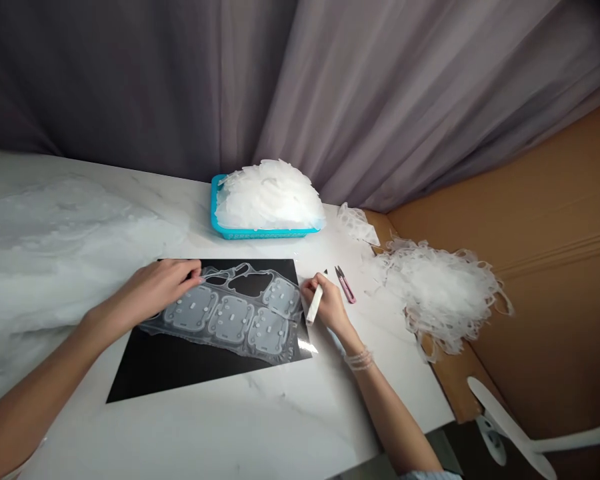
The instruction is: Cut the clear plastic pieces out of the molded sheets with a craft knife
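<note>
A clear moulded plastic sheet (235, 313) with several rounded pads lies on a black mat (180, 367) on the white table. My left hand (155, 287) rests on the sheet's upper left edge, its fingers curled and pinching that edge. My right hand (325, 303) is closed round a white pen-like tool (314, 305) at the sheet's right end. One pad position in the top row of the sheet is an empty hole.
A turquoise basket (240, 230) heaped with white plastic pieces stands behind the mat. Small pink snips (345, 285) lie right of my right hand. A tangle of clear plastic offcuts (440, 287) sits on brown cardboard (555, 267). More clear sheets lie at the left (55, 233).
</note>
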`<state>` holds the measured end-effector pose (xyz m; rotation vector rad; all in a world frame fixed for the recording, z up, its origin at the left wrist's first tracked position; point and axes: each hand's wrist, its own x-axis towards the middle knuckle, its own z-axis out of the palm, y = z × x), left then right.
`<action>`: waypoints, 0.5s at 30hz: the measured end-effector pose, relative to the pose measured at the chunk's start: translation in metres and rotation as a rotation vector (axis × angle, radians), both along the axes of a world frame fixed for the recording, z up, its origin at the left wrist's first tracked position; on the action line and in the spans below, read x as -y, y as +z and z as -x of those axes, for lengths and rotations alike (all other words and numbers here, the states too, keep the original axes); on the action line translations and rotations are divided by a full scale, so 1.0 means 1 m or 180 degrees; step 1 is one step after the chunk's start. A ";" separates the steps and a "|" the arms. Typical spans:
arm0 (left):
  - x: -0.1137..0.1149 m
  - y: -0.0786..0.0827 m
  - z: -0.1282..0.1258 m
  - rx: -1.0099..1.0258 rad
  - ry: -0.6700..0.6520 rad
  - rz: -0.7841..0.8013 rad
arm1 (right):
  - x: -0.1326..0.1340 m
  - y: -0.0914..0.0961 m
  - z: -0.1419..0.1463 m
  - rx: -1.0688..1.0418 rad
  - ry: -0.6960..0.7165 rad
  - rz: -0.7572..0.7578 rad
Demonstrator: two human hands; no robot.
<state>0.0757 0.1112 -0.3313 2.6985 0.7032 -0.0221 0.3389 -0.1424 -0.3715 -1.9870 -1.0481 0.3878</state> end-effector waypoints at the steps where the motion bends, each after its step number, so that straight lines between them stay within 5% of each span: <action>1: -0.005 0.003 0.006 -0.0093 0.0067 -0.0049 | -0.008 0.000 0.001 -0.0035 -0.0011 -0.0093; 6: 0.000 0.012 0.009 -0.0082 0.0108 -0.1375 | -0.033 0.011 0.004 -0.0158 -0.0287 -0.0554; 8: 0.030 0.012 -0.002 -0.0063 -0.0077 -0.1689 | -0.029 0.018 0.008 -0.0203 -0.0225 -0.0601; 13: 0.140 -0.006 -0.028 0.0256 -0.1147 -0.1260 | -0.006 0.016 0.014 0.0437 0.0045 0.0096; 15: 0.168 -0.016 -0.030 0.0309 -0.1292 -0.1208 | -0.005 0.010 0.011 0.0561 -0.0039 0.0267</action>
